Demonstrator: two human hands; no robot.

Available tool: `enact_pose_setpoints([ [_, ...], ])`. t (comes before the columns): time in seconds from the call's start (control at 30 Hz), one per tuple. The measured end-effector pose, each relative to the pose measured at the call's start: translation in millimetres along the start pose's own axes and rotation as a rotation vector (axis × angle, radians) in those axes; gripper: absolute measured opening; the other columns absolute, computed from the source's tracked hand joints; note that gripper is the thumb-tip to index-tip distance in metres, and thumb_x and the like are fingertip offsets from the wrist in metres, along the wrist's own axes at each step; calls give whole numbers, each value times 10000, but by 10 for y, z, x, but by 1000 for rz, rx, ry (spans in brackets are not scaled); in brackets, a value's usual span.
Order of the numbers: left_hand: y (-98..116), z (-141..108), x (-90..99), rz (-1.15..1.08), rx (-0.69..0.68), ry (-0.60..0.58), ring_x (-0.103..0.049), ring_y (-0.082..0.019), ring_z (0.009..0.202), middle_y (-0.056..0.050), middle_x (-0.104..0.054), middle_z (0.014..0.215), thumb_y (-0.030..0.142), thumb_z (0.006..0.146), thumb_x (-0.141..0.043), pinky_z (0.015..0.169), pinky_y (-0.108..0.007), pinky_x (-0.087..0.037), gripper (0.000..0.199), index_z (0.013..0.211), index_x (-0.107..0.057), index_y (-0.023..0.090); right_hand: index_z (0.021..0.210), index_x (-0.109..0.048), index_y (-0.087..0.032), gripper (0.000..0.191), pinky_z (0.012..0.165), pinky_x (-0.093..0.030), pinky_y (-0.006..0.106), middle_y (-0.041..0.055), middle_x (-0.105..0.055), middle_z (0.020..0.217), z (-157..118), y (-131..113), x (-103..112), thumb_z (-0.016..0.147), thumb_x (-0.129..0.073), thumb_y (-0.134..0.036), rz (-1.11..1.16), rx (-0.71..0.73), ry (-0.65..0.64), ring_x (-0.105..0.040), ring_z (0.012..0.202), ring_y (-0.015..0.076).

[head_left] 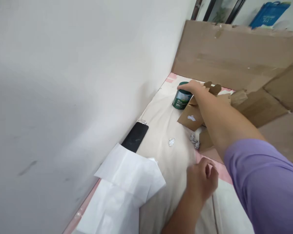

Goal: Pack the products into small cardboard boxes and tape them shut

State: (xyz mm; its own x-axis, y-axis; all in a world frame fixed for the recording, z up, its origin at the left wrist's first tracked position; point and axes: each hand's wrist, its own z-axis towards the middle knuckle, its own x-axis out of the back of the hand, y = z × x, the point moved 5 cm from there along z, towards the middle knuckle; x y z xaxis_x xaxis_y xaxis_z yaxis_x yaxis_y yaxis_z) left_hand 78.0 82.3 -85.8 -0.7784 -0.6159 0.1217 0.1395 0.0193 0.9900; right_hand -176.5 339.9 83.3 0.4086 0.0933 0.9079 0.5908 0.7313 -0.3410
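Observation:
My right hand point(191, 87) reaches far forward and is closed on the top of a dark green canister point(182, 99) with a picture label; most of its fingers are hidden behind the hand and lid. The canister stands upright on the cream cloth. Nearer to me, my left hand point(202, 177) is loosely curled above the cloth, with nothing visible in it. Beside the canister lies a brown cardboard piece point(191, 117) with a small white-blue cut-out on it. A small white paper cut-out point(171, 142) rests on the cloth, and crumpled silvery-white bits point(194, 141) lie near the cardboard.
White paper sheets point(127, 182) partly cover a black phone-like slab point(136, 136) along the white wall point(63, 81) on the left. A large cardboard panel point(229, 55) stands at the back, with more cardboard point(263, 104) at right. A blue bag-like item point(270, 14) is beyond the panel.

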Motion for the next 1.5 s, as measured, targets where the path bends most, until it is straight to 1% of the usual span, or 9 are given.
enact_pose_setpoints([
  [0.1, 65, -36, 176, 84, -187, 295, -558, -158, 645, 17, -559, 660, 237, 897, -519, 663, -274, -431, 135, 933, -649, 224, 1318, -567, 6, 931, 1079, -338, 586, 343, -470, 1409, -289, -28, 31, 684, -769, -644, -65, -245, 18, -376, 1375, 449],
  [0.27, 187, -123, 629, 310, -398, 888, -569, -325, 1176, -202, -591, 1209, 295, 852, -672, 1019, -510, -468, 499, 1286, -498, 124, 1307, -595, -165, 780, 1028, -430, 585, 209, -527, 1350, -1012, -512, 222, 689, -749, -615, -36, -46, 14, -425, 1316, 434],
  [0.53, 122, -103, 894, 419, -189, 995, -478, -414, 1408, -286, -489, 1478, 583, 714, -815, 1148, -585, -385, 1040, 1498, -297, 138, 1380, -610, -241, 857, 960, -518, 500, 164, -627, 1280, -2629, -732, 804, 659, -767, -677, -2, 310, -353, -559, 1220, 407],
  [0.6, 74, -81, 866, 321, -132, 947, -562, -390, 1332, -249, -563, 1415, 550, 670, -842, 1114, -537, -447, 1041, 1484, -335, 145, 1413, -589, -239, 797, 991, -512, 459, 147, -652, 1317, -2642, -617, 901, 771, -671, -703, 112, 262, -402, -608, 1195, 352],
  [0.77, -3, -6, 720, 129, -62, 777, -597, -360, 1308, -213, -583, 1403, 446, 593, -882, 1061, -461, -518, 1049, 1466, -373, 167, 1377, -570, -136, 674, 1028, -472, 496, 240, -603, 1389, -2090, -200, 991, 871, -599, -579, -56, -56, -56, -568, 1271, 401],
  [0.9, -9, 12, 642, 128, -77, 694, -605, -369, 1295, -209, -591, 1388, 450, 559, -893, 1056, -477, -522, 1090, 1473, -370, 170, 1326, -595, -74, 727, 1017, -457, 543, 294, -612, 1343, -1891, 16, 651, 840, -640, -612, -282, -224, -194, -580, 1238, 444],
  [1.1, -20, 34, 666, 111, -36, 701, -591, -358, 1315, -212, -569, 1416, 431, 579, -881, 1073, -466, -509, 1056, 1462, -365, 168, 1250, -680, -83, 606, 1141, -282, 612, 277, -603, 1358, -1845, 79, 335, 836, -704, -525, -393, -177, -229, -502, 1332, 457],
  [1.37, -105, 56, 725, 24, 42, 728, -566, -368, 1348, -243, -547, 1447, 449, 624, -865, 1081, -482, -491, 1050, 1473, -326, 150, 1186, -705, -162, 573, 1026, -443, 490, 210, -672, 1256, -1920, -52, 182, 817, -648, -597, -239, -23, -213, -606, 1220, 373],
  [1.5, -99, 34, 744, 23, 9, 760, -583, -364, 1329, -242, -561, 1425, 430, 619, -872, 1060, -474, -506, 1045, 1465, -325, 153, 1230, -609, -166, 587, 895, -506, 396, 163, -708, 1138, -2045, -261, 430, 838, -590, -602, -152, 69, -55, -666, 1059, 311],
])
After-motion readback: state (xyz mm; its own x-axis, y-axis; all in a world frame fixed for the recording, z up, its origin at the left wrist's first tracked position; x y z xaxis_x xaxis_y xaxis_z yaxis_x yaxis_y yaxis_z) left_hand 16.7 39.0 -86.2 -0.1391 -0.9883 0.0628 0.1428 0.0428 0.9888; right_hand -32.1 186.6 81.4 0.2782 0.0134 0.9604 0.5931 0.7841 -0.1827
